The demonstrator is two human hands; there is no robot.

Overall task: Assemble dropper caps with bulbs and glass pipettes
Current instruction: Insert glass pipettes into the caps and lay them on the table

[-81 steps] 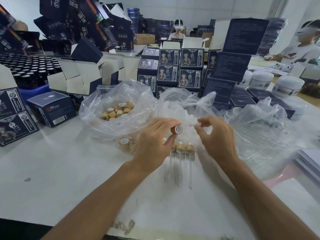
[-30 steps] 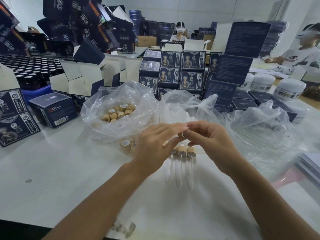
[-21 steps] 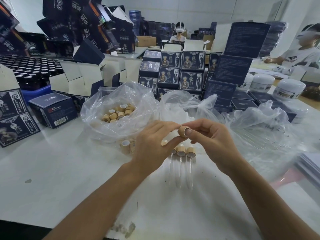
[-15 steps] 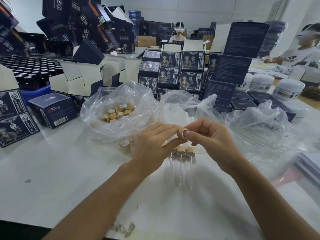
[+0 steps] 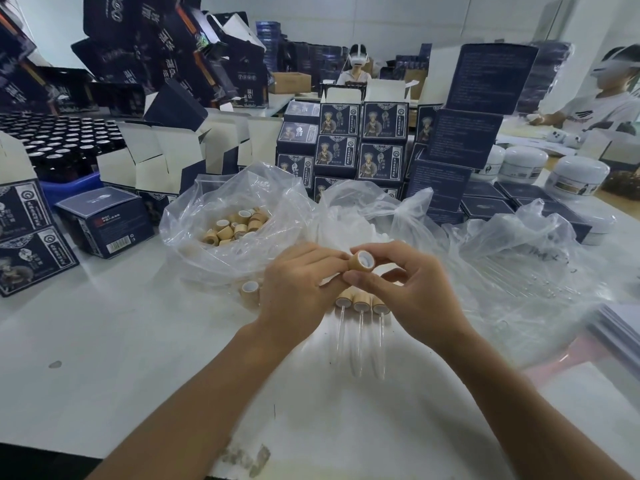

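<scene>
Now mid-assembly: one bamboo-coloured dropper cap [image 5: 361,260] pinched between both hands, just above the row of three finished droppers [image 5: 360,327] lying on the white table [image 5: 104,358]. Left hand [image 5: 298,289] gripping the cap's far end with fingertips; right hand [image 5: 401,285] holding the near rim between thumb and forefinger, white inner liner turned toward the camera. Cannot tell whether a bulb is already seated inside, hidden behind the left fingers.

Possible trouble, as judgement only:
- Cap slipping from so light a two-fingertip hold and dropping onto the finished droppers directly beneath, knocking them or cracking a glass stem.
- Bulb going in crooked if pushed off-axis, leaving a poor seat for the pipette.
- Loose glass pipettes in the clear bag [image 5: 533,271] right of the droppers hard to see, so easy to press on or snap when reaching.

Spare caps in the open plastic bag [image 5: 235,226] behind-left of the droppers; one stray cap [image 5: 250,289] just left of them.

Readable writing: little. Dark blue cartons [image 5: 360,147] behind the droppers bearing a figure portrait and Chinese text too small to read; barcode on the box [image 5: 104,223] far left.
</scene>
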